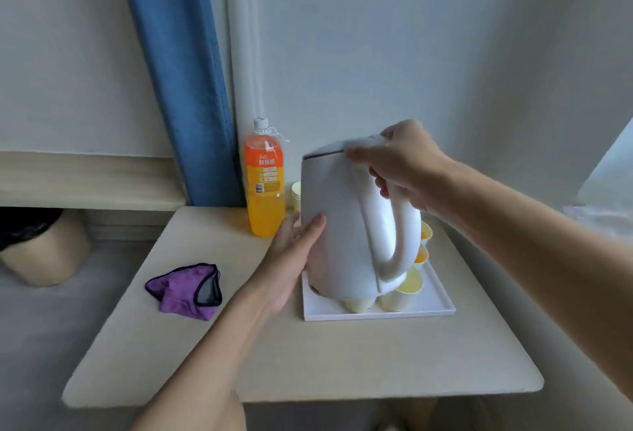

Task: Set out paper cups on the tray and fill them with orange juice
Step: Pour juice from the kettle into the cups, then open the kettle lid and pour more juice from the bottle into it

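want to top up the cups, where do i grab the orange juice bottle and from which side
Wrap the labelled middle of the orange juice bottle, coming from its front-left. It stands upright and capped, the body is round there, and the kettle and left hand crowd its right side.

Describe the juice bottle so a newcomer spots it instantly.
Find the blue curtain hanging at the back. At its foot, on the table's back edge, stands the juice bottle, just left of the white kettle. It alone is tall, orange and white-capped.
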The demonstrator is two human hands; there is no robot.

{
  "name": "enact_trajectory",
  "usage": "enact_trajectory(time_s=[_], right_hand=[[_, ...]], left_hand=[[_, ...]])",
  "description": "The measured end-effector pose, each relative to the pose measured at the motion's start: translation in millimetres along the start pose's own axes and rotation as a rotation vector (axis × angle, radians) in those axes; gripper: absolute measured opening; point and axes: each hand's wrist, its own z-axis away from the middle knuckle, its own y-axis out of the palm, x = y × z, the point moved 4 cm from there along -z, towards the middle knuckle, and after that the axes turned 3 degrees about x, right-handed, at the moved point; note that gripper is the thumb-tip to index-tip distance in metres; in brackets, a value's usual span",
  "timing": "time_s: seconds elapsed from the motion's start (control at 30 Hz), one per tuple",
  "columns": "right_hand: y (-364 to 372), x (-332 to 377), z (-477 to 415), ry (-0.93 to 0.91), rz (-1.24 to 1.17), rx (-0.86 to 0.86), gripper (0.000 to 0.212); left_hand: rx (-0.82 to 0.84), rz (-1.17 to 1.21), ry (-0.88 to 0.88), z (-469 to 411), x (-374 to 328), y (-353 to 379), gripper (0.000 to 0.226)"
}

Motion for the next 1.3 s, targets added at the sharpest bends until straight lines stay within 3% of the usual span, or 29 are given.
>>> enact_trajectory(time_s=[0.1,0.17,0.23,0.3,0.4,0.47,0.53,0.63,0.7,0.77,0.83,0.93,1.03,1.13,1.3], right_hand=[[55.5,-4.7,-4.7,0.037,-0.136,-0.021,0.021],[94.0,-14.1,-5.7,0.057,-0.142,-0.036,0.023],[137.0,-25.5,-3.4,0.073,-0.095,-0.03,0.027],[168.7,-39.8,4.3,0.069,-0.058,0.018,0.029],[204.2,-59.8,17.7,0.072,-0.002,0.073,0.022],[218.9,-66.2,25.0,0.057,0.014,0.079,0.022],[232.1,-70.3,31.1,0.061,-0.109,0.078,0.011],[249.5,-72.4,42.9,0.028,-0.203,0.033,0.01],[264.4,-76.2,50.2,-0.003,-0.228,0.102,0.025],[270.9,-76.4,55.5,0.009,-0.223,0.195,0.044],[265.9,-77.8,53.6,0.065,-0.2,0.215,0.047],[243.8,-86.2,41.5,0.082,-0.077,0.036,0.03],[222.7,-93.8,23.9,0.013,0.074,-0.074,0.035],[213.2,-98.6,4.5,-0.04,0.271,0.017,0.053],[216.6,-95.8,-11.2,-0.077,0.247,0.196,0.058]], left_hand=[[-0.236,-0.313,0.04,14.7,-20.0,-61.5,0.074],[-0.348,-0.437,0.04,19.3,-29.0,-89.1,0.046],[-0.338,-0.423,-0.071,20.0,-27.4,-106.9,0.031],[-0.298,-0.315,-0.219,17.3,-17.6,-113.5,0.042],[-0.26,-0.151,-0.341,13.1,-4.5,-124.1,0.087],[-0.258,-0.132,-0.367,8.7,1.2,-128.9,0.103],[-0.269,-0.159,-0.374,3.1,4.5,-133.3,0.099],[-0.239,-0.203,-0.4,-4.5,8.7,-140.1,0.087],[-0.219,-0.229,-0.418,-8.6,9.8,-145.6,0.075],[-0.233,-0.272,-0.422,-10.4,8.3,-150.2,0.063],[-0.251,-0.319,-0.414,-9.1,5.1,-149.4,0.054],[-0.292,-0.365,-0.404,-7.8,3.9,-144.3,0.05],[-0.294,-0.351,-0.417,-2.5,2.4,-143.1,0.052],[-0.228,-0.319,-0.411,7.3,0.1,-142.3,0.054],[-0.302,-0.526,-0.339,15.6,-10.2,-146.9,0.069]])
